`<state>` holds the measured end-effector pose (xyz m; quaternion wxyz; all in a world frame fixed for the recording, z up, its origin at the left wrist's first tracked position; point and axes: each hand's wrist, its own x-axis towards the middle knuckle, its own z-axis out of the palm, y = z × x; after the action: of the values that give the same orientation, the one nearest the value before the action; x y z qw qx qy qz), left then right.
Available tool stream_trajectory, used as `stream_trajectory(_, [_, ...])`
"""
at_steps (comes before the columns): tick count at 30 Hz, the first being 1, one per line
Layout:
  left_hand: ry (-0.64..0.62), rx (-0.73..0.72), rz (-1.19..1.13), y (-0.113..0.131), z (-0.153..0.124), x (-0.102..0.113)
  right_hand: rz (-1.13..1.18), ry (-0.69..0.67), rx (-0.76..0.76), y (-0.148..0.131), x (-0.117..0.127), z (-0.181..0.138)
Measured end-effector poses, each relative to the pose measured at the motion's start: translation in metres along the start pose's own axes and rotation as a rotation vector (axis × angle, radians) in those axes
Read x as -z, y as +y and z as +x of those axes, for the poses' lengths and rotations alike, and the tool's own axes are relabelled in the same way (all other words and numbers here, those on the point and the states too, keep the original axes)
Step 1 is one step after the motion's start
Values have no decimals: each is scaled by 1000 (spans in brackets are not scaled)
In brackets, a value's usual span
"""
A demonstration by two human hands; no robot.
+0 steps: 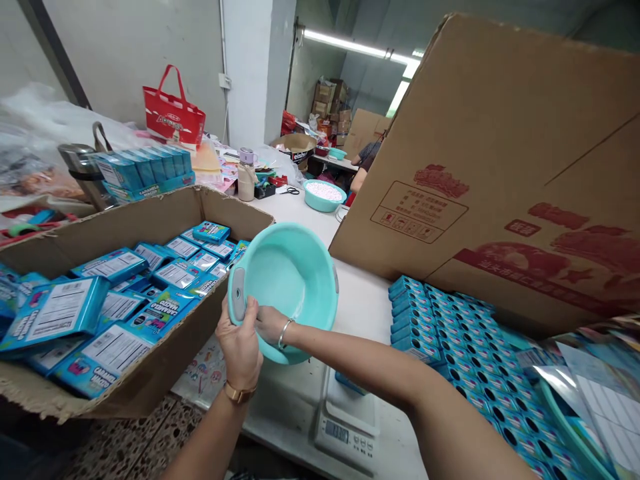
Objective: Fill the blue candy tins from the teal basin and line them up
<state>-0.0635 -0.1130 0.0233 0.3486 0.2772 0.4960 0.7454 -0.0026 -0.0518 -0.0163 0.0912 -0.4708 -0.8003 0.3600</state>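
A turquoise plastic basin [285, 267] with grey handle inserts is tilted towards me above the table, its inside facing up. My left hand [239, 340] is closed on its near left rim at the grey handle, thumb on the inner side. Into the basin reaches my right hand [273, 325], low near the left wall, with fingers curled and partly hidden. What it holds, if anything, cannot be made out. Below the right forearm stands a white digital scale [345, 433] with a small blue box [350, 384] on its plate, partly covered by the arm.
An open carton [165, 360] of blue candy boxes stands left. Rows of blue boxes [450, 333] fill the right side, before a large upright carton [500, 167]. Further back are a basin of pale pieces [325, 193], a bottle [246, 177] and scissors [287, 191]. Another person [365, 167] is partly visible.
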Motion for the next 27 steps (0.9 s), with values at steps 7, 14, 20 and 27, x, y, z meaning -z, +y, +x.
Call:
stream_trajectory(7, [15,59,-45,-7,-1,10,963,-192,-227,12,55,-19])
stream_trajectory(14, [8,78,-53,-11,0,13,537,175,-154,49,117,-39])
stream_trajectory(20, [-37,65,-77,-4,-2,7,-241,64,-341,71,97,-35])
stream_trajectory(27, [-68,22,13,-4,-5,0,-599,-91,-357,61,40,-32])
